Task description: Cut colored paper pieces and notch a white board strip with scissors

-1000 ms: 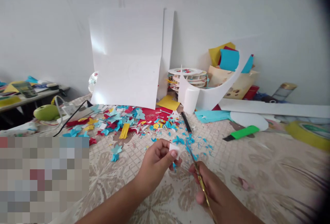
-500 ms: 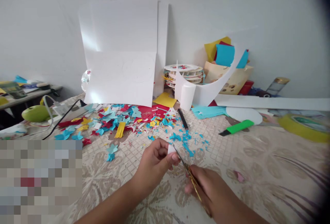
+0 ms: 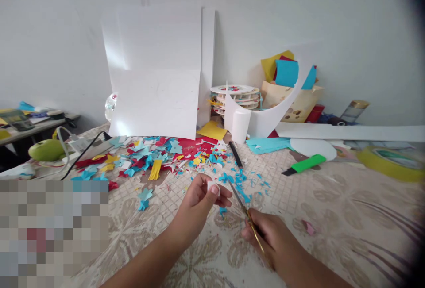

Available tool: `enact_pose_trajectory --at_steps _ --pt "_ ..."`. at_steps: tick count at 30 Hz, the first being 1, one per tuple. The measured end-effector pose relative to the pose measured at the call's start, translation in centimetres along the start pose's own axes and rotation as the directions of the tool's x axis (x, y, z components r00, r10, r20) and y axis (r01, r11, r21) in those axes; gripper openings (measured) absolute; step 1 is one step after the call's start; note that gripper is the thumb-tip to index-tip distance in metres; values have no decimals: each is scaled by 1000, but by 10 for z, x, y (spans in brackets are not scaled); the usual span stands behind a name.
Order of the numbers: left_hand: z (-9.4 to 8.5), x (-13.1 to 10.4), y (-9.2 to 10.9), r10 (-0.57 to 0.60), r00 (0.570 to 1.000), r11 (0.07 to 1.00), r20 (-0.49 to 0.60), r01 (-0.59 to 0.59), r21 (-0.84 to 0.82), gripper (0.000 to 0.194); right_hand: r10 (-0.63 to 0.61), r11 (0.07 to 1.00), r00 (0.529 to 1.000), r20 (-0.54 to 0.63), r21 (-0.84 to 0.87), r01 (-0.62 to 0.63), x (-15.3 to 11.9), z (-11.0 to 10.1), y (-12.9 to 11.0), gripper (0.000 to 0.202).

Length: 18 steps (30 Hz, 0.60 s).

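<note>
Between the thumb and fingers of my left hand (image 3: 201, 199) is a small piece of white paper (image 3: 212, 186), partly covered by the thumb. My right hand (image 3: 265, 232) grips gold-handled scissors (image 3: 247, 215), their blades pointing up and to the left, just right of my left fingertips and apart from the paper. Blue paper scraps (image 3: 241, 184) lie on the patterned tablecloth (image 3: 199, 257) beyond the hands. A black pen-like stick (image 3: 235, 154) rests farther back.
Coloured paper cut-outs (image 3: 142, 155) are heaped at the left. Large white sheets (image 3: 156, 102) lean on the wall. A green cutter knife (image 3: 305, 164) and yellow tape roll (image 3: 392, 164) lie at the right. A white cylinder (image 3: 241, 126) stands at the back.
My left hand has drawn the white paper slightly left, and its fingers have spread a little. The scissor blades, close against the paper before, now stand away from it.
</note>
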<state>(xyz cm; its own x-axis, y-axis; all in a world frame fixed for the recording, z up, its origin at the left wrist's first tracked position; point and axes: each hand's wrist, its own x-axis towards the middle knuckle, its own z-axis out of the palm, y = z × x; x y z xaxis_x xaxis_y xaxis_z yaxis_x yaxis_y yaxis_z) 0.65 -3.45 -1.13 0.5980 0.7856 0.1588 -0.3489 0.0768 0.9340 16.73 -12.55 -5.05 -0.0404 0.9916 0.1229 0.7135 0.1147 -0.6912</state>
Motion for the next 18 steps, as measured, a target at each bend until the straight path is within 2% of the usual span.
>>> enact_pose_trajectory --at_steps 3,7,10,13,18 --pt "-1 0 -1 1 1000 1000 -11 -2 -23 19 0 1000 1000 -19 -15 0 0 -4 -2 31" --pt "0 -1 1 -8 1000 992 20 10 -127 15 9 1000 998 -58 19 -8 0 1 -2 31" --pt "3 -3 2 -39 998 976 45 48 -212 12 61 978 991 -117 204 -36 0 7 -3 31" --pt "5 -3 2 -64 996 961 64 79 -265 11 86 917 985 -149 399 -19 0 7 -9 29" --pt "5 -4 1 -137 984 919 111 168 -357 11 113 869 980 -164 494 -18 0 5 -15 27"
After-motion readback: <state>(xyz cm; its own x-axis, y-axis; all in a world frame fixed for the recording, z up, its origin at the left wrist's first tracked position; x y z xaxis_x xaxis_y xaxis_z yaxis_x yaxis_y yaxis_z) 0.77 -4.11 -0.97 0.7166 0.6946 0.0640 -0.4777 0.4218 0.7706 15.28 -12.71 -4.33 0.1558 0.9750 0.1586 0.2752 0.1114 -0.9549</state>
